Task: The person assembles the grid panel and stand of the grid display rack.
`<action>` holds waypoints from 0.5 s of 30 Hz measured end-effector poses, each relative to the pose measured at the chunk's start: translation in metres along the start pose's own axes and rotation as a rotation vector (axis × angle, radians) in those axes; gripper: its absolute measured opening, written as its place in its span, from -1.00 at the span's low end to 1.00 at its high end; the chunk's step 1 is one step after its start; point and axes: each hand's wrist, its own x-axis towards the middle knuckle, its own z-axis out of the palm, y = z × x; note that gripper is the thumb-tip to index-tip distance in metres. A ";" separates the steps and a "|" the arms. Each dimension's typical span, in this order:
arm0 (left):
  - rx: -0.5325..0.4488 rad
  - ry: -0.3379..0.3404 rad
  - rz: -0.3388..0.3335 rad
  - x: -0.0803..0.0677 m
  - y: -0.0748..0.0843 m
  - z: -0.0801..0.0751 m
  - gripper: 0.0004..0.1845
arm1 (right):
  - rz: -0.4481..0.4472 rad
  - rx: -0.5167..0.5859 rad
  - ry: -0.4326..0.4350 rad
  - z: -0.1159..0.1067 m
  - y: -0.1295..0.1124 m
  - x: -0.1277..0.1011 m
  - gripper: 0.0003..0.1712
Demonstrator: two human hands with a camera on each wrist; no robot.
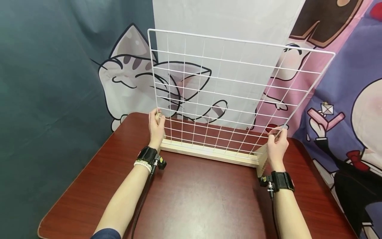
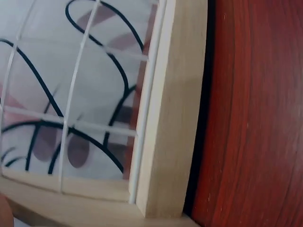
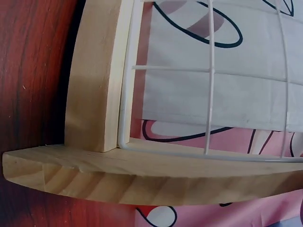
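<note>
A wire grid stand stands toward the back of the table. Its white wire grid (image 1: 209, 79) rises out of a pale wooden base (image 1: 206, 152) and leans slightly back. My left hand (image 1: 156, 126) grips its left side, fingers curled where the wire edge meets the wood. At the opposite side, my right hand (image 1: 277, 144) holds the wire edge by the top of the wooden side piece (image 1: 261, 161). In the right wrist view, the grid's corner sits against the inside of the wooden end piece (image 3: 118, 165). The left wrist view shows the lower wire along the wooden rail (image 2: 177, 113).
The reddish-brown table (image 1: 191, 199) reaches forward to me and out to both sides. Behind it hangs a curtain with cartoon cats (image 1: 131, 76) and figures. Cables (image 1: 140, 205) run from the wrist cameras along both forearms.
</note>
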 end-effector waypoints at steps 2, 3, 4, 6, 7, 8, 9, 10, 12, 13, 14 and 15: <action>0.053 0.037 0.023 -0.001 0.002 0.003 -0.58 | 0.036 -0.038 -0.025 0.001 0.001 0.000 -0.64; 0.087 0.058 0.037 -0.002 0.005 0.005 -0.55 | 0.056 -0.059 -0.035 0.002 0.001 0.000 -0.60; 0.124 0.081 0.054 -0.003 0.007 0.007 -0.52 | 0.071 -0.084 -0.044 0.002 0.000 0.000 -0.55; 0.201 0.118 0.084 -0.009 0.011 0.011 -0.46 | 0.089 -0.131 -0.055 0.004 -0.002 -0.003 -0.45; 0.242 0.124 0.102 -0.012 0.014 0.012 -0.45 | 0.082 -0.156 -0.052 0.005 -0.004 -0.004 -0.41; 0.285 0.121 0.118 -0.017 0.017 0.014 -0.44 | 0.068 -0.179 -0.043 0.005 -0.005 -0.006 -0.37; 0.331 0.109 0.139 -0.022 0.021 0.016 -0.43 | 0.050 -0.202 -0.029 0.006 -0.007 -0.009 -0.34; 0.377 0.082 0.155 -0.028 0.024 0.018 -0.42 | 0.023 -0.214 -0.010 0.007 -0.009 -0.011 -0.31; 0.470 -0.002 0.181 -0.040 0.032 0.023 -0.40 | -0.046 -0.237 0.028 0.009 -0.014 -0.018 -0.28; 0.524 -0.062 0.191 -0.047 0.035 0.026 -0.39 | -0.092 -0.247 0.040 0.010 -0.017 -0.023 -0.28; 0.576 -0.129 0.191 -0.054 0.038 0.028 -0.38 | -0.136 -0.257 0.047 0.012 -0.020 -0.028 -0.29; 0.630 -0.200 0.191 -0.062 0.040 0.031 -0.35 | -0.183 -0.265 0.046 0.013 -0.024 -0.035 -0.29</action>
